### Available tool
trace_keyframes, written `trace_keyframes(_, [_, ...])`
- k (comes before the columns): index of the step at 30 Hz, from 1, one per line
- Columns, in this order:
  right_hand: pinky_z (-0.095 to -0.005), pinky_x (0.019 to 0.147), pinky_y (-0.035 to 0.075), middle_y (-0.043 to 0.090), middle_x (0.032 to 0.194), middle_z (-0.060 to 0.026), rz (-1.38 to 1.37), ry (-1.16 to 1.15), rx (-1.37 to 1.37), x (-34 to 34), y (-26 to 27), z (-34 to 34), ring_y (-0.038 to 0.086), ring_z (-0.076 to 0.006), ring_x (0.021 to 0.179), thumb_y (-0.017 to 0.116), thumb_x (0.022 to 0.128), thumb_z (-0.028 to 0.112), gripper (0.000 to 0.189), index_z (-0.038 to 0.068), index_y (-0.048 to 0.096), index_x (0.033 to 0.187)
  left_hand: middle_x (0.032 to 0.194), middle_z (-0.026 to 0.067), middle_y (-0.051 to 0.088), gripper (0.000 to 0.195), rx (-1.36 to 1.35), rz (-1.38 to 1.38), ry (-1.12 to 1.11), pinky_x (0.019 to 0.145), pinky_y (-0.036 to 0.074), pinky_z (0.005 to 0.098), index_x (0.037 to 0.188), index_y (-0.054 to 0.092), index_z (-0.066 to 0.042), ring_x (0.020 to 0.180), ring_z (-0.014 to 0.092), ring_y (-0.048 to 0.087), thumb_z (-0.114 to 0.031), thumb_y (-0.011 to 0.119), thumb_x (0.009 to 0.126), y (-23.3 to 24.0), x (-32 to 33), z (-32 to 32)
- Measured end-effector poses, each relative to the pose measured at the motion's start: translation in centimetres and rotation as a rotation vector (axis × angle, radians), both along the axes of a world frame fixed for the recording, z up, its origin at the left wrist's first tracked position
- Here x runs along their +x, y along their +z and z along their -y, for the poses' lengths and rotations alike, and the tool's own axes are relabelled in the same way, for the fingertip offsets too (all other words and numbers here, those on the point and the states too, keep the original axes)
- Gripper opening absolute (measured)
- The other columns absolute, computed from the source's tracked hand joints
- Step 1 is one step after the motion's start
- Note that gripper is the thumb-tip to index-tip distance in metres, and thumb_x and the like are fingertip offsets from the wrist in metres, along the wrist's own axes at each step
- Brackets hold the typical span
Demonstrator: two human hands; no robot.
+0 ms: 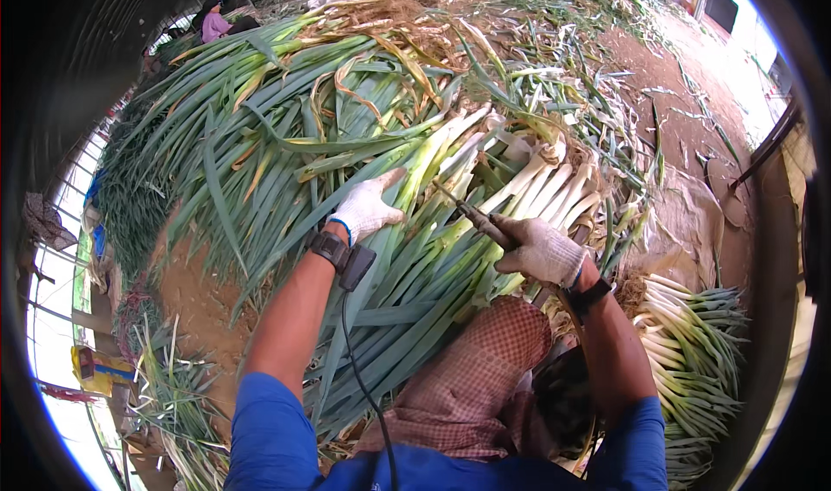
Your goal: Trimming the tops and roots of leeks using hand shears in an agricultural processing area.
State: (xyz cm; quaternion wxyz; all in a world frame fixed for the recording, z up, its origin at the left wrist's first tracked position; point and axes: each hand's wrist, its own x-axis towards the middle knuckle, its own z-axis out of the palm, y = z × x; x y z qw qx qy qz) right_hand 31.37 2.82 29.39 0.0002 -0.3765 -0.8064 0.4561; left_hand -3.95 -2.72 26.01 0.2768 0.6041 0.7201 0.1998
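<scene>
My left hand [370,206], in a white knit glove with a blue cuff edge, rests against the green leaves of a long-stemmed Welsh onion [410,189]. Its thumb and fingers are spread apart beside the stalk. In my right hand [542,251], also gloved, is a slim wand-like tool [483,221] with a thin metal tip pointing up and left over the stalks. A yellowish hose [571,312] runs down from below that hand. Under the wrist lie onions with bare white stems [552,195], roots to the upper right.
A large heap of untrimmed onions [272,121] spreads ahead and left. Bundled white-stemmed onions [682,354] lie at my right side. Peeled leaf scraps [584,56] litter the soil floor [649,69]. A black cable [360,374] hangs from my left wrist. A person [217,23] sits far left.
</scene>
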Motion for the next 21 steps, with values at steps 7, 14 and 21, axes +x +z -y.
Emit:
trace_keyframes(7, [-0.0381,0.087,0.055,0.071,0.101,-0.0196,-0.018,-0.026,0.037,-1.2,-2.1,-1.7,0.067,-0.0247,0.093,0.079,0.081,0.022,0.084,-0.003,0.053,0.156,0.154,0.0169,0.066,0.079,-0.029,0.029,0.015,0.119,0.046,0.034,0.151,0.064,-0.004,0.14,0.027,0.063,-0.022,0.085,0.077,-1.3,-0.4,-0.4])
trace_keyframes(14, [-0.0487,0.087,0.054,0.073,0.094,-0.0254,-0.09,-0.054,0.058,-1.7,-2.4,-1.6,0.072,-0.0423,0.092,0.078,0.08,0.026,0.054,-0.002,0.066,0.124,0.14,0.0186,0.073,0.075,-0.167,-0.241,0.126,0.112,0.053,0.0423,0.141,0.071,-0.004,0.127,0.036,0.07,-0.039,0.086,0.076,-3.4,0.9,-1.6])
trace_keyframes(21, [-0.0462,0.088,0.057,0.074,0.099,-0.0278,0.058,0.003,0.117,-2.1,-2.3,-1.0,0.074,-0.0423,0.098,0.076,0.082,0.026,0.059,-0.004,0.063,0.131,0.125,0.0229,0.076,0.07,-0.308,-0.354,0.049,0.102,0.057,0.0449,0.122,0.08,-0.007,0.114,0.038,0.073,-0.056,0.088,0.072,-3.1,1.0,-2.2])
